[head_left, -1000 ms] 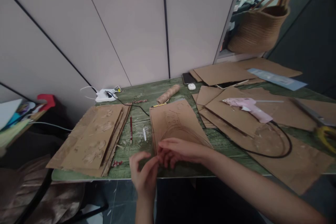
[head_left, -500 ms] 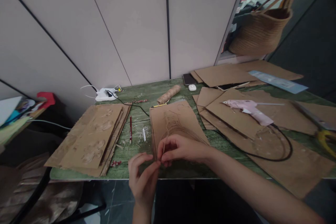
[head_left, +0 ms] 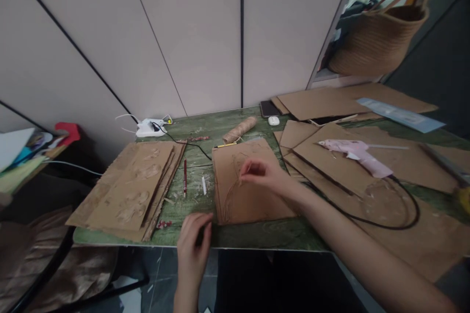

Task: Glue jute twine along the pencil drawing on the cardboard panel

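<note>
A brown cardboard sheet (head_left: 253, 195) with pencil lines and thin twine on it lies at the green table's front edge. My right hand (head_left: 262, 174) hovers over its middle, fingers pinched on a strand of the twine. My left hand (head_left: 193, 246) sits at the table's front edge by the sheet's near left corner, fingers curled together on something I cannot make out. A roll of jute twine (head_left: 240, 130) lies just behind the sheet.
A stack of cardboard (head_left: 134, 190) lies at the left, a red pencil (head_left: 184, 177) beside it. A pink glue gun (head_left: 355, 150) with a black cord rests on cardboard at the right. A white power strip (head_left: 147, 128), a phone (head_left: 269, 108) and a woven basket (head_left: 380, 39) are at the back.
My right hand has risen from the sheet's near edge to its middle, drawing the twine along. My left hand dropped slightly toward the table's edge.
</note>
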{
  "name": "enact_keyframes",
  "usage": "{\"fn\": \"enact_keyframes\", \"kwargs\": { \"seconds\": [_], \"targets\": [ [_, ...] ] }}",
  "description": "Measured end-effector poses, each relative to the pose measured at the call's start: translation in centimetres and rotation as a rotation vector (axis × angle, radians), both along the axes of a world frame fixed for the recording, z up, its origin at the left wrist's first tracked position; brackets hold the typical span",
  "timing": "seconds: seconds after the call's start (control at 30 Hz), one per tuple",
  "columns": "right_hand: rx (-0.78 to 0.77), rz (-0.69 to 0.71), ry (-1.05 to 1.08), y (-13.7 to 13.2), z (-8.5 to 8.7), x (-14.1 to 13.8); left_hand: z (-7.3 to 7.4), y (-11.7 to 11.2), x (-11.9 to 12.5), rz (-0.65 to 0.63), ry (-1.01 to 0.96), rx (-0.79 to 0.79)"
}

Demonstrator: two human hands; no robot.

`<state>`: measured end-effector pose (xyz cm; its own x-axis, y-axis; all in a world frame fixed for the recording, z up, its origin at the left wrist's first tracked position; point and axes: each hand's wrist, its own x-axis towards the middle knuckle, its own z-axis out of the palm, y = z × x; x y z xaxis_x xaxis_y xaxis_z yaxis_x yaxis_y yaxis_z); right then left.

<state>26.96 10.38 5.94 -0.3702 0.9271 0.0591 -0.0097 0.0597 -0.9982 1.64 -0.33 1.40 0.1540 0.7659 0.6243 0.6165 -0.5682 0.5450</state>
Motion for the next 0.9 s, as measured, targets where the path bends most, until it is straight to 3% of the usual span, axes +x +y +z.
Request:
{"fn": "enact_keyframes", "kwargs": {
  "seconds": [0.1, 0.2, 0.43, 0.63, 0.9],
  "targets": [
    [0.057, 0.116, -0.157, -1.4, -1.3, -1.4, -0.8, -0.1, 0.0, -0.047, 0.044, -0.078],
    [0.143, 0.129, -0.242, -2.6, -2.2, -2.5, -1.4, 0.0, 0.4, -0.066, 0.072, -0.075],
    [0.171, 0.151, -0.361, -3.3, -2.2, -2.6, -2.1, 0.1, 0.9, -0.035, 0.178, -0.036],
    [0.258, 0.082, -0.606, -3.6, -2.2, -2.8, -2.3, 0.1, 1.0, -0.029, 0.221, -0.042],
    [0.342, 0.082, -0.631, -3.6, -2.9, -2.8, -1.5, -0.2, 0.9, -0.095, 0.367, -0.057]
  ]
}}
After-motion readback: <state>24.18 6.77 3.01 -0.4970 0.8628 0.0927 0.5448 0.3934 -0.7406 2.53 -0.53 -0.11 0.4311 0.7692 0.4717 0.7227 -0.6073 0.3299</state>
